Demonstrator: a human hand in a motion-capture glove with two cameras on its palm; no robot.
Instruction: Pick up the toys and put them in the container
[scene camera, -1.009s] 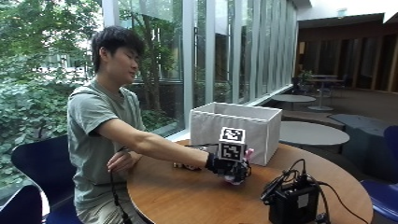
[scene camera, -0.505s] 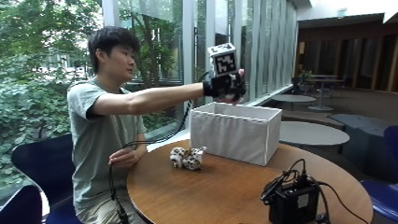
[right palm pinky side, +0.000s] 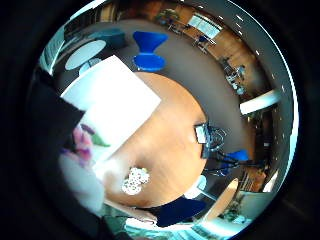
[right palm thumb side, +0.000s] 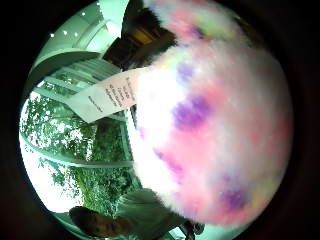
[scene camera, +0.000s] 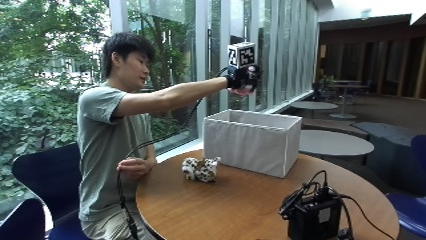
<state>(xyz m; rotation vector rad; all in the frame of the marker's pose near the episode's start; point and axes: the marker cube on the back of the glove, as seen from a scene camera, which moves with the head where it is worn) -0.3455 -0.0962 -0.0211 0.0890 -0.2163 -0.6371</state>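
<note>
One fluffy pink toy (right palm thumb side: 220, 115) is held in the curled fingers of the gloved right hand (scene camera: 243, 80), high over the white fabric box (scene camera: 253, 140). Best to lower it before letting go. Another spotted toy (scene camera: 202, 169) waits on the desk (scene camera: 233, 210). Inside the box stays hidden.
</note>
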